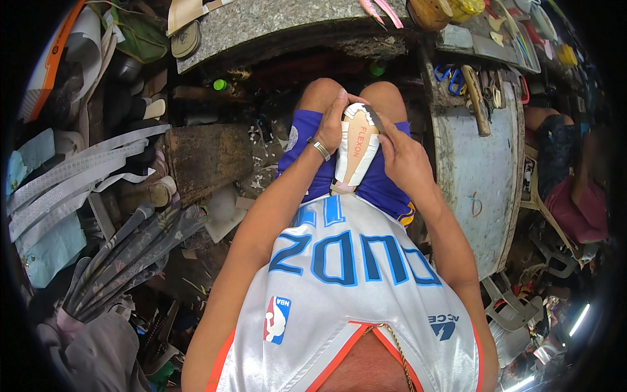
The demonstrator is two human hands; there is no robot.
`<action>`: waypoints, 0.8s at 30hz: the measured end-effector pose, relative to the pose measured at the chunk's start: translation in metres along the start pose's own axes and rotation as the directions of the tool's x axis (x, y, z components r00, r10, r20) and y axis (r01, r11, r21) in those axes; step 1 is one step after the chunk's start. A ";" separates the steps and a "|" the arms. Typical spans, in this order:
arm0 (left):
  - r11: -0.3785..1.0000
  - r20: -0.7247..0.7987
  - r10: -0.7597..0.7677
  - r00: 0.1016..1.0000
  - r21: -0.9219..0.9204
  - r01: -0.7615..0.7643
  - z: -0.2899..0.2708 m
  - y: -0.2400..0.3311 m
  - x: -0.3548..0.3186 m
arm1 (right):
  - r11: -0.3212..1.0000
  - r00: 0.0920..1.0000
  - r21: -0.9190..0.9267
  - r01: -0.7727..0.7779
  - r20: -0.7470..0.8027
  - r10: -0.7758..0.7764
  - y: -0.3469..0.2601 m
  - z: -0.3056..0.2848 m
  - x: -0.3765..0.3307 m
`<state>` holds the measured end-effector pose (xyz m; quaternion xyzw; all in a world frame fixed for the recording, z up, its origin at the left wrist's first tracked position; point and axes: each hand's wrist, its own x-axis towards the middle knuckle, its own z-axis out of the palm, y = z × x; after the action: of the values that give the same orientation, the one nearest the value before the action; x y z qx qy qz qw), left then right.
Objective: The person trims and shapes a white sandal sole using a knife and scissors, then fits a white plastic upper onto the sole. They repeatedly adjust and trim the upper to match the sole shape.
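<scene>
A white shoe sole with a tan insole (pixel 356 151) stands on end in my lap, between my knees. My left hand (pixel 334 121) grips its left edge near the top; a metal bracelet circles that wrist. My right hand (pixel 398 153) presses against the sole's right edge, with a thin dark tool near the top of the sole that I cannot make out clearly. Both forearms reach down from my white and blue jersey.
A stone-topped bench (pixel 261 26) runs across the top with sandals on it. A grey worktable (pixel 477 163) on the right carries scissors and a wooden-handled tool (pixel 475 98). Stacked straps and sole strips (pixel 85 176) lie left. Another person sits at far right (pixel 568 170).
</scene>
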<state>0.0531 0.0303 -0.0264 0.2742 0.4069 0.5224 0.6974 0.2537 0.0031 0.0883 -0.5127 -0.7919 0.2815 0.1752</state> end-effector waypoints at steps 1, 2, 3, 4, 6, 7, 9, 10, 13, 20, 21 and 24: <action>0.999 0.021 0.036 0.999 -0.012 -0.036 0.000 0.000 0.000 | 1.000 1.000 -0.016 -0.013 0.002 0.013 0.000 0.001 -0.002; 0.999 0.022 0.037 0.999 -0.014 -0.036 0.000 0.000 0.000 | 0.999 1.000 -0.026 -0.019 0.002 0.019 -0.001 0.001 -0.003; 1.000 0.005 0.005 1.000 -0.006 -0.005 0.000 0.000 -0.001 | 0.999 1.000 -0.033 -0.014 -0.006 0.014 -0.001 0.001 -0.005; 0.999 0.026 0.039 0.999 -0.016 -0.039 0.001 0.000 -0.001 | 0.999 1.000 -0.036 -0.026 0.003 0.026 -0.001 0.001 -0.006; 1.000 0.011 0.007 1.000 -0.007 -0.007 0.001 0.000 -0.001 | 0.999 1.000 -0.038 -0.014 -0.012 0.014 -0.002 0.000 -0.008; 0.999 0.034 0.037 0.999 -0.021 -0.036 0.001 0.000 -0.001 | 0.998 0.999 -0.047 -0.035 0.000 0.035 -0.003 0.000 -0.009; 1.000 0.017 -0.005 1.000 -0.015 0.005 0.001 0.000 -0.001 | 0.997 0.999 -0.070 -0.042 -0.010 0.041 -0.006 -0.001 -0.011; 1.000 0.034 0.028 0.999 -0.015 -0.027 0.001 0.000 -0.001 | 0.994 0.998 -0.086 -0.065 0.002 0.065 -0.008 -0.001 -0.013; 1.000 0.033 0.015 0.999 0.015 -0.016 0.001 0.000 -0.002 | 0.983 0.993 -0.143 -0.116 0.011 0.119 -0.017 -0.001 -0.017; 0.995 0.024 0.010 1.000 0.097 -0.013 0.003 0.006 -0.001 | 0.963 0.977 -0.176 -0.203 0.025 0.211 -0.030 0.001 -0.022; 0.992 -0.005 -0.025 1.000 0.127 0.025 0.003 0.008 -0.001 | 0.957 0.969 -0.174 -0.232 0.039 0.242 -0.031 0.001 -0.022; 0.991 -0.006 0.026 1.000 0.132 -0.025 0.006 0.011 -0.003 | 0.949 0.968 -0.206 -0.238 0.034 0.250 -0.033 0.004 -0.026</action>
<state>0.0525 0.0312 -0.0141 0.3227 0.4397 0.5042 0.6695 0.2387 -0.0317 0.1060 -0.6130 -0.7517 0.2350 0.0630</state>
